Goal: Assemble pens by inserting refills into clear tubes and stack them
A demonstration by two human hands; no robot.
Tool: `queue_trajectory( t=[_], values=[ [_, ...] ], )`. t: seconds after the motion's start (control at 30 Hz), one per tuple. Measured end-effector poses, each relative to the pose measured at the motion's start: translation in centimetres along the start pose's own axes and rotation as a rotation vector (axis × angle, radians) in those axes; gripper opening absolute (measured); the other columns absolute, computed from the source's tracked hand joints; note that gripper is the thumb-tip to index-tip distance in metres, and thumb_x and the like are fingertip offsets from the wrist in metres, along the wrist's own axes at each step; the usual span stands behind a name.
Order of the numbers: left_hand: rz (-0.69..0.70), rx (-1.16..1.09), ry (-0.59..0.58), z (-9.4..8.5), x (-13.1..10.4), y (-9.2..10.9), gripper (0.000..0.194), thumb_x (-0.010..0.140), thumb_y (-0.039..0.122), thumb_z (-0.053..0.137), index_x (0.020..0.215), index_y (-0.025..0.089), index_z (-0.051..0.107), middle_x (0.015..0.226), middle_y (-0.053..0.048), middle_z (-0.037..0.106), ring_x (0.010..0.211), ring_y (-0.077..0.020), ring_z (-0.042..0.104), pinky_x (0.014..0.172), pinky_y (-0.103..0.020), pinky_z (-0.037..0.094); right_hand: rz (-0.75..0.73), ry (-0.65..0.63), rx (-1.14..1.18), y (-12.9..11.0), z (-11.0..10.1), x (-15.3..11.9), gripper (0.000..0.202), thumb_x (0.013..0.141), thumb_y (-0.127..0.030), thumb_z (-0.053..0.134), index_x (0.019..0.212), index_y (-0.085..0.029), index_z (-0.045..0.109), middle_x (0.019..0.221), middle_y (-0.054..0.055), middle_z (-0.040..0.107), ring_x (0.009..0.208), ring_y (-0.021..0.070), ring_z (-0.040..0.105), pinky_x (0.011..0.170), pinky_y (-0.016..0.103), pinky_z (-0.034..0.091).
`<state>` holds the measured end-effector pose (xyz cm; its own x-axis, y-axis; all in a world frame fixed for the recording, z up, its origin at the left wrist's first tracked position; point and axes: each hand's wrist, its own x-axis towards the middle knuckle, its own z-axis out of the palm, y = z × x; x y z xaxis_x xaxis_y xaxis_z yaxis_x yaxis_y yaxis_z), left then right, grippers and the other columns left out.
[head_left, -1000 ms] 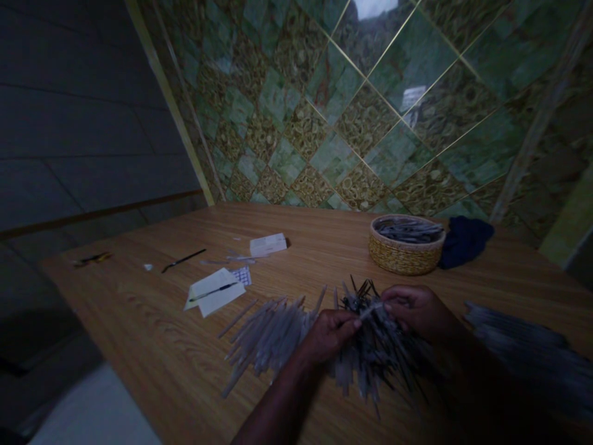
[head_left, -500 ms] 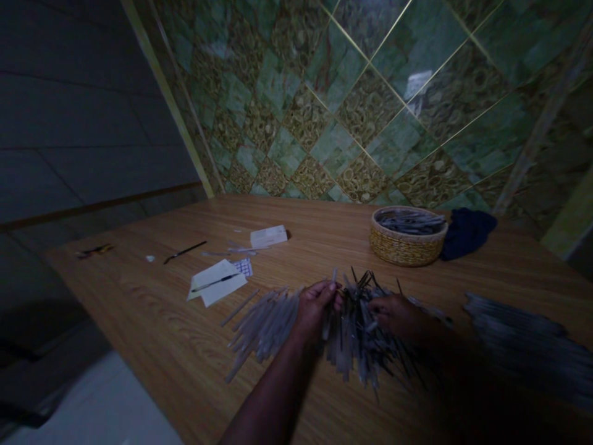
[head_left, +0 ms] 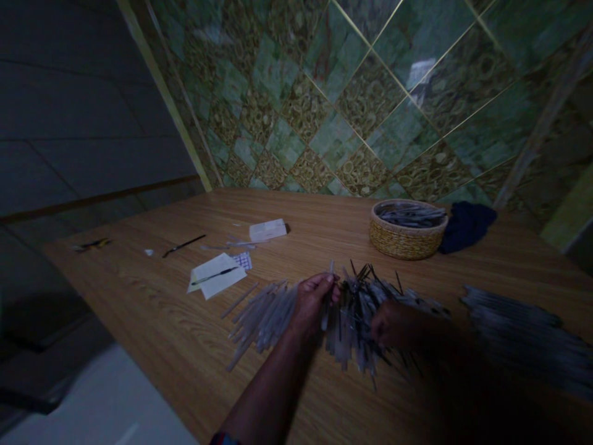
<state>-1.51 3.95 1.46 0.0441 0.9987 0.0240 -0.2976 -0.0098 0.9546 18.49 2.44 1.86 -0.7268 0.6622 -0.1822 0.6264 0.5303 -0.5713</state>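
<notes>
- Left hand (head_left: 315, 300): thumb and fingers pinch one pale stick (head_left: 325, 318), roughly upright in view, between the loose pale sticks (head_left: 266, 318) and the mixed pile.
- Right hand (head_left: 389, 324): fingers curled, over the right part of the mixed pile (head_left: 345, 346) of pale and black sticks; cannot tell whether anything is grasped, too dark.
- Dark bundle (head_left: 523, 337): flat on the table (head_left: 185, 346), right of right hand.
- Basket (head_left: 407, 243): behind the mixed pile, filled with sticks; dark blue cloth (head_left: 470, 227) just beside it.
- Pen (head_left: 215, 275): lying across paper (head_left: 225, 284), left of the hands.
</notes>
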Motion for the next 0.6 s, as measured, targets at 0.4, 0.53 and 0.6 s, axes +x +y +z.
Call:
queue_trajectory(
  t=[0.4,0.53,0.6],
  values=[
    [0.005,0.058,-0.037,0.1,-0.2,-0.1,0.030,0.068,0.040,0.069,0.076,0.011,0.066,0.053,-0.001,0.060,0.044,-0.0082,0.052,0.044,-0.019,0.036,0.043,0.025,-0.326,0.7,2.3,0.8,0.027,0.058,-0.008,0.052,0.075,-0.019,0.071,0.076,0.006,0.071,0.074,0.0218,0.063,0.058,0.026,0.039],
    [-0.010,0.055,-0.032,0.3,-0.4,0.1,0.030,0.068,0.040,0.070,0.074,0.011,0.066,0.053,0.000,0.060,0.044,-0.0078,0.051,0.045,-0.018,0.035,0.090,0.058,-0.329,0.4,1.9,1.0,0.019,0.068,-0.012,0.049,0.064,-0.016,0.067,0.069,0.008,0.068,0.065,0.0196,0.061,0.056,0.027,0.038],
    [-0.012,0.058,-0.030,0.3,-0.4,0.1,0.030,0.067,0.041,0.070,0.073,0.011,0.066,0.053,0.000,0.060,0.044,-0.0079,0.051,0.045,-0.019,0.036,0.070,0.139,-0.204,0.3,1.5,1.0,0.018,0.070,-0.013,0.049,0.063,-0.016,0.065,0.066,0.005,0.067,0.062,0.0172,0.060,0.055,0.025,0.038]
  ],
)
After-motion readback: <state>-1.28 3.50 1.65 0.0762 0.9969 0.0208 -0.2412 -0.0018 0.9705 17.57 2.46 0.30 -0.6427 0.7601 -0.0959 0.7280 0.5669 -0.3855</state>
